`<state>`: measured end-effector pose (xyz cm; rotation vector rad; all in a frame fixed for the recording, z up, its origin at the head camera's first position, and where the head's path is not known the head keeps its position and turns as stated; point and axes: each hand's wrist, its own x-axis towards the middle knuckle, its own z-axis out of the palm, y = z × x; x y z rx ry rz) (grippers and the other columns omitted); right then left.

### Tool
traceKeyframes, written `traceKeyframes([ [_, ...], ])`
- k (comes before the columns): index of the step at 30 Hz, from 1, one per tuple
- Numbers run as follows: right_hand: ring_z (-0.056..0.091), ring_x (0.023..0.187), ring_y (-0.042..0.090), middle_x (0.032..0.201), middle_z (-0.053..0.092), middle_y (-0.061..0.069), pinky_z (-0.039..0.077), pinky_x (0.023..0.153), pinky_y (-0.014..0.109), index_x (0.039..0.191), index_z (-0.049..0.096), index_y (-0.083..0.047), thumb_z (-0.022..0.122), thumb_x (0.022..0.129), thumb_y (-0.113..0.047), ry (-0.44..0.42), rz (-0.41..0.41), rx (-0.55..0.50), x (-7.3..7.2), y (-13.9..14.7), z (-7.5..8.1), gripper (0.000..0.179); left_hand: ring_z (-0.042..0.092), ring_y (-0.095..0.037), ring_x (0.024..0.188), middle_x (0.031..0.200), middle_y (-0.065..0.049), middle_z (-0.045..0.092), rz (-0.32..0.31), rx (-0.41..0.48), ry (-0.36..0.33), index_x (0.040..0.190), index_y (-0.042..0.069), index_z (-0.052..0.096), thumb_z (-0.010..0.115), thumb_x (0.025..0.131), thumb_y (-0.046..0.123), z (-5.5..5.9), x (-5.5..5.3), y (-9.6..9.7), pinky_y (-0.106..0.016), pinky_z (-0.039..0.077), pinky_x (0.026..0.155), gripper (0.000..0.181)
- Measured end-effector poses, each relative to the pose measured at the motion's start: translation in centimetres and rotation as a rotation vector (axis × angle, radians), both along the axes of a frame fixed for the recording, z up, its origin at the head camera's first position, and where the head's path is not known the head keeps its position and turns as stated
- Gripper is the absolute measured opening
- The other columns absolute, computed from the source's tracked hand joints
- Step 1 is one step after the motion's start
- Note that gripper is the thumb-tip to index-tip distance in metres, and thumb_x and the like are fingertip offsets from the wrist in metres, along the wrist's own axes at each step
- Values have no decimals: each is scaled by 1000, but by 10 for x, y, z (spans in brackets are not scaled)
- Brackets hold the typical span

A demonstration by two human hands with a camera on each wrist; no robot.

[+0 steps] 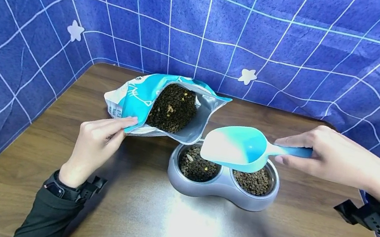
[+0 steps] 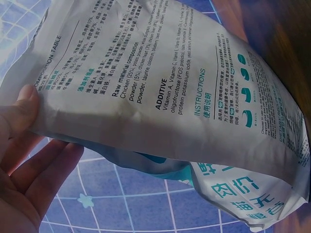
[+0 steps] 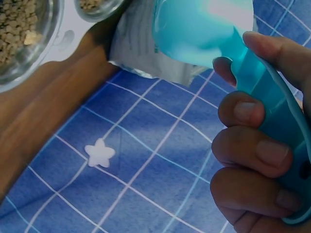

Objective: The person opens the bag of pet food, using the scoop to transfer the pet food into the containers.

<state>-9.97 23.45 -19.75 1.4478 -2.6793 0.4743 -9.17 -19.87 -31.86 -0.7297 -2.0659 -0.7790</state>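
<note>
A teal and white pet food bag lies tipped on the table, its mouth wide and dark kibble showing inside. The left hand pinches the bag's near edge; printed text covers the bag panel in the left wrist view. The right hand grips the handle of a light blue scoop, fingers curled round it in the right wrist view. No kibble shows in the scoop. It hangs over a grey double pet bowl, partly hiding it. Brown kibble lies in both bowl compartments.
The brown wooden table has a bright light reflection near its front. Blue grid-patterned cloth with white stars stands behind and beside it. Black straps with small devices are on both wrists.
</note>
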Motion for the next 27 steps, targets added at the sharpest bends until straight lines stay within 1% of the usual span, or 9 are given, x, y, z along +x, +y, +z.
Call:
traceKeyframes([
  [2,32,53,-9,70,50,-22,33,48,11,108,72,-7,75,80,-12,-11,-5,5,1,-1,3,28,69,-22,71,93,-11,73,3,-17,2,99,0,75,51,80,-8,0,0,-1,-22,24,49,31],
  [5,31,52,-9,75,56,-19,32,46,11,109,72,-8,74,81,-12,-24,-13,6,3,-3,9,27,65,-16,66,93,-10,73,5,-21,4,99,1,75,49,81,-6,0,-1,-1,-22,21,47,32],
  [8,30,50,-9,75,56,-19,30,45,11,110,71,-9,73,83,-14,-26,-26,15,4,-5,13,27,58,-12,60,93,-10,73,5,-16,3,99,1,75,48,81,-4,0,-1,-1,-22,19,47,32],
  [11,26,49,-10,66,43,-22,28,43,11,111,71,-7,72,84,-15,-18,-12,13,3,-8,16,28,55,-11,58,93,-10,73,0,-12,4,98,1,75,48,81,-4,0,-1,-1,-22,18,47,32],
  [14,25,49,-11,64,38,-23,27,42,11,111,70,-7,71,85,-13,-7,18,-7,1,-13,18,27,63,-14,63,93,-10,73,-4,-15,7,98,1,75,48,81,-4,0,-1,-1,-22,20,47,32],
  [17,24,49,-11,65,39,-21,26,42,11,110,71,-8,70,86,-13,6,33,-22,-2,-20,20,25,69,-20,72,93,-11,73,-4,-22,-2,99,0,75,50,81,-6,0,-1,-1,-22,23,48,31],
  [20,23,48,-9,65,42,-18,26,42,13,111,71,-9,68,88,-15,9,-10,-5,-3,-28,23,24,70,-25,78,94,-12,72,-1,-36,-15,99,-1,74,51,81,-7,1,0,-2,-23,26,49,30],
  [23,21,45,-8,62,43,-15,26,41,16,111,71,-7,67,89,-17,22,-58,30,-4,-37,25,24,70,-25,78,94,-12,72,-2,-44,-19,99,-1,74,51,81,-7,1,0,-3,-23,26,48,30],
  [27,25,43,-6,57,40,-15,28,40,20,107,72,-4,67,88,-17,71,-86,62,-7,-50,28,24,66,-17,66,94,-11,72,-4,-38,-8,99,0,75,50,81,-7,2,0,-2,-22,22,47,31],
])
